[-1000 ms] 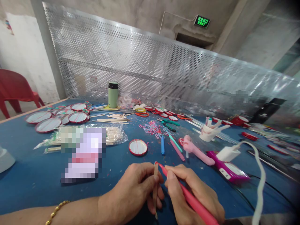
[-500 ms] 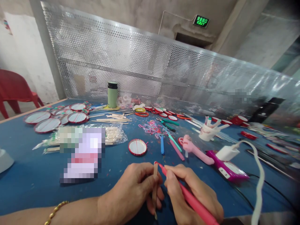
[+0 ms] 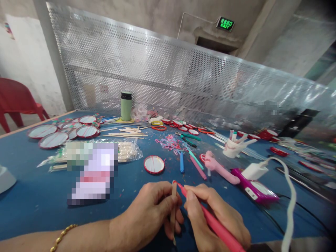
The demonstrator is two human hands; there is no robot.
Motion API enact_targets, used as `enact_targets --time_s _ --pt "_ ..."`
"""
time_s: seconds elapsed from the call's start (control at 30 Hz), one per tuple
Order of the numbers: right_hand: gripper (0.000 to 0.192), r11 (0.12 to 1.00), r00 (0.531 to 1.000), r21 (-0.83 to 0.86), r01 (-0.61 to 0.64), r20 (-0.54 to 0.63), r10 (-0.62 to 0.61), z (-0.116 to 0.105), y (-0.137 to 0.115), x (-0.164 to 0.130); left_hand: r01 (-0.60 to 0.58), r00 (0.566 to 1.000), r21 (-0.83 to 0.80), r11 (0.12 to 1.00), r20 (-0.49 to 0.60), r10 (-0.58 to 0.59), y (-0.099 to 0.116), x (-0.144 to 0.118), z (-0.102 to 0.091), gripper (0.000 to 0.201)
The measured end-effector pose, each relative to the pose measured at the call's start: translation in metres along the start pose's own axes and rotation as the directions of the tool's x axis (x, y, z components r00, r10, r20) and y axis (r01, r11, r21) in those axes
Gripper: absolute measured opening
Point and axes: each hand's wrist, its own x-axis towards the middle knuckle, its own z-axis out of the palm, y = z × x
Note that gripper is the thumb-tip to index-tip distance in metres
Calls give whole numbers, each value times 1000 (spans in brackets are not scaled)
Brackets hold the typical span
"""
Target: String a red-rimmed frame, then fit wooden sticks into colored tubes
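A perforated metal screen [image 3: 157, 66] stands behind the blue table [image 3: 31, 175] — a black-lidded green tumbler [image 3: 126, 108] upright before it, a red chair [image 3: 18, 96] at far left, a lit exit sign [image 3: 225, 24] above.

Stick [image 3: 173, 218]: in the left grip [image 3: 152, 210]. Pen [image 3: 219, 227]: in the right grip [image 3: 214, 210], right of the stick. Counter [image 3: 126, 189]: disc [image 3: 154, 165] ahead of both grips; bag [image 3: 130, 151] left of the disc; flask [image 3: 126, 107] behind the bag, before the panel [image 3: 157, 70]. Charger [image 3: 254, 172]: right of the disc. Cup [image 3: 231, 149]: behind the charger.
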Motion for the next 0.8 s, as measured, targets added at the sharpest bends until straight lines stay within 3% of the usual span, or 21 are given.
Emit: enact_targets --time_s 0.27,0.4,0.57,0.8 --pt "15 999 1000 43 0 -23 1 2 -2 0 5 1000 17 1000 -6 -5 4 -2 1 44" --pt "14 998 999 55 38 26 -40 2 -3 2 -2 1000 21 1000 -9 2 6 -2 1 44" --pt "16 1000 998 12 -25 -54 26 4 -2 -1 24 1000 4 1000 -8 -24 6 -2 1 45" --pt "15 999 999 9 50 19 -51 1 4 -1 10 1000 -1 1000 -6 -10 3 0 2 43"
